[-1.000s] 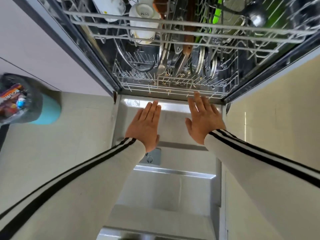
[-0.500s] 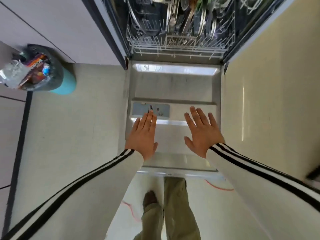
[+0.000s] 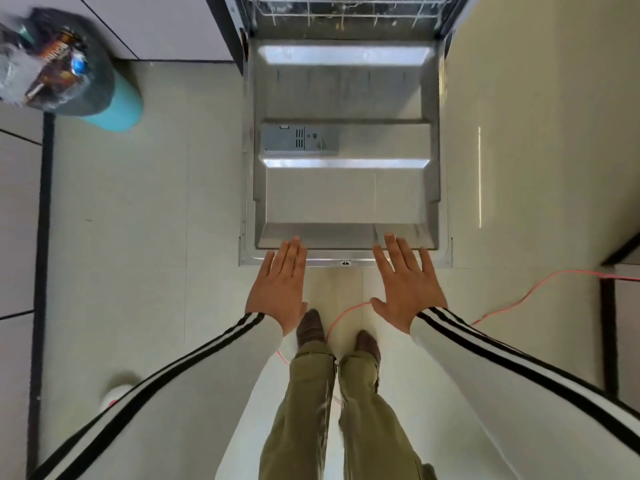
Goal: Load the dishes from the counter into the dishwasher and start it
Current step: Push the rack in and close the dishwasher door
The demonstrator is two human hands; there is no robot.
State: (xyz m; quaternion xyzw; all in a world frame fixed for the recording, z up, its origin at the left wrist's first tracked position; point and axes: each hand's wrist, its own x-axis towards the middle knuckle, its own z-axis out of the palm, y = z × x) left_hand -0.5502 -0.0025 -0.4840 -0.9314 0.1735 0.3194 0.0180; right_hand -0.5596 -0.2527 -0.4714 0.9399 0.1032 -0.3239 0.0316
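The dishwasher door (image 3: 346, 199) lies folded down flat in front of me, its steel inner face up, with the detergent compartment (image 3: 298, 140) on its left half. The lower rack (image 3: 346, 8) is pushed inside the machine; only its white wire front edge shows at the top. My left hand (image 3: 278, 289) is flat, palm down, fingers together and empty, fingertips over the door's near edge. My right hand (image 3: 405, 289) is likewise flat and empty, fingers spread, fingertips over the same edge further right. Whether either hand touches the door I cannot tell.
A teal bin (image 3: 114, 105) lined with a dark bag of rubbish stands on the floor at the upper left. A thin orange cord (image 3: 519, 299) runs across the tiled floor by my feet (image 3: 311, 327). Cabinet fronts (image 3: 156, 26) flank the dishwasher.
My view has tipped down and back from the racks. Both hands have drawn back from the rack's front, across the door, to its near edge.
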